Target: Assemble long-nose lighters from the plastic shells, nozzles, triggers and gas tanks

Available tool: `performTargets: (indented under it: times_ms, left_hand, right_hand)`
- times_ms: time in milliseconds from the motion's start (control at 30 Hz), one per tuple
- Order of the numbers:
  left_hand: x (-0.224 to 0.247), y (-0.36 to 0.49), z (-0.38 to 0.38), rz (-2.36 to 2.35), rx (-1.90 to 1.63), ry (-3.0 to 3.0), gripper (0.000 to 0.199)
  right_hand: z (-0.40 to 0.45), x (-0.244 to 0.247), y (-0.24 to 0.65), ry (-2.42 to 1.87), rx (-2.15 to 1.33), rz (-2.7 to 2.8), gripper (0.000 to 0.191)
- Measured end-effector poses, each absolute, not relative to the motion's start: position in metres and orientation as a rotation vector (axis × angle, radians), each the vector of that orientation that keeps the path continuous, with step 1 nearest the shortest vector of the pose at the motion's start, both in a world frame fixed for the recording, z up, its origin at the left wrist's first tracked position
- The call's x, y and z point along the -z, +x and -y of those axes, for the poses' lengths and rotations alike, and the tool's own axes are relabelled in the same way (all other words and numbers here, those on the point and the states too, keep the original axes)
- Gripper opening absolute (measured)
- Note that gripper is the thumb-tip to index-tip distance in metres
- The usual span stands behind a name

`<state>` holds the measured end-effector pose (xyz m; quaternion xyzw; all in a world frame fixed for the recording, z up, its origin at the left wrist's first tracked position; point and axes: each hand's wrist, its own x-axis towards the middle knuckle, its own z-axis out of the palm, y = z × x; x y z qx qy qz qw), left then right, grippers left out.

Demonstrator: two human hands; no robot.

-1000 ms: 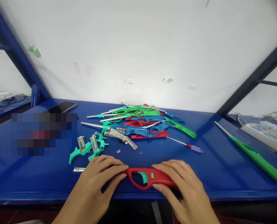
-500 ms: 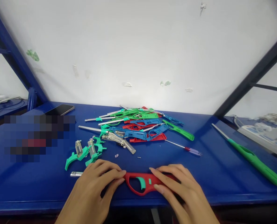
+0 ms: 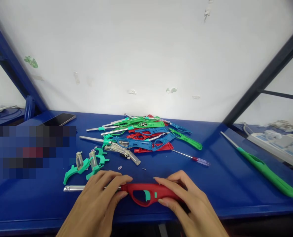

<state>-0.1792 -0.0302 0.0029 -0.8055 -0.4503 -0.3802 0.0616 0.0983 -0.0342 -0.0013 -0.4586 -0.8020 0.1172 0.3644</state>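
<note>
- Held level at the front of the desk (image 3: 225, 187), in front of the pile: grips the red lighter (image 3: 164, 192) with both hands.
- Pinches its neck between thumb and fingers of the left hand (image 3: 94, 197); clasps its handle with the right hand (image 3: 190, 197), thumb below and fingers above.
- Looks closed along the visible side, hiding whatever lies inside; shows a teal trigger (image 3: 148, 196) within the finger loop and a small teal button (image 3: 156, 195) behind it.
- Points its silver tube (image 3: 73, 188) out to the left, past the left hand.
- Just beyond the left hand: has two clear tanks (image 3: 79, 160) (image 3: 93, 160), upright among teal parts (image 3: 71, 173); cannot tell whether filled.
- Farther in, has more clear tank pieces (image 3: 134, 157), lying beside a blue shell (image 3: 138, 144).
- Beyond the lighter: has a tiny metal clip (image 3: 120, 168) and a small pin-like piece (image 3: 144, 169).
- Behind these: heaps open shells in green, blue and red, mixed with metal tubes (image 3: 94, 139); shows ribbed hollows in some.
- To the right of the heap: has a screwdriver (image 3: 202, 161) with a clear purplish handle, its shaft reaching a red shell (image 3: 164, 148).
- Farther right: has a whole green lighter (image 3: 267, 171), lying slantwise.
- At the far left: has a phone (image 3: 62, 119), near a pixelated patch (image 3: 35, 148).
</note>
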Motion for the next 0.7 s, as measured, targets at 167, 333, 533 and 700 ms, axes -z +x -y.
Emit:
performTargets:
  times_ms: [167,333,533,700]
  left_hand:
    - [0.004,-0.19,0.035,1.302,1.013,-2.483,0.041]
    - [0.005,-0.193,0.039,1.224,0.979,-2.494,0.047]
    - [-0.004,-0.192,0.039,1.175,0.989,-2.457,0.035]
    - [-0.009,-0.204,0.035,1.226,0.942,-2.371,0.032]
  right_hand:
    - [0.03,-0.004,0.094,-1.101,-0.227,2.05,0.029]
    - [0.033,-0.004,0.088,-1.106,-0.281,2.064,0.019]
    - [0.033,-0.002,0.087,-0.974,-0.197,1.996,0.028]
    - [0.032,-0.005,0.087,-0.939,-0.144,1.974,0.025]
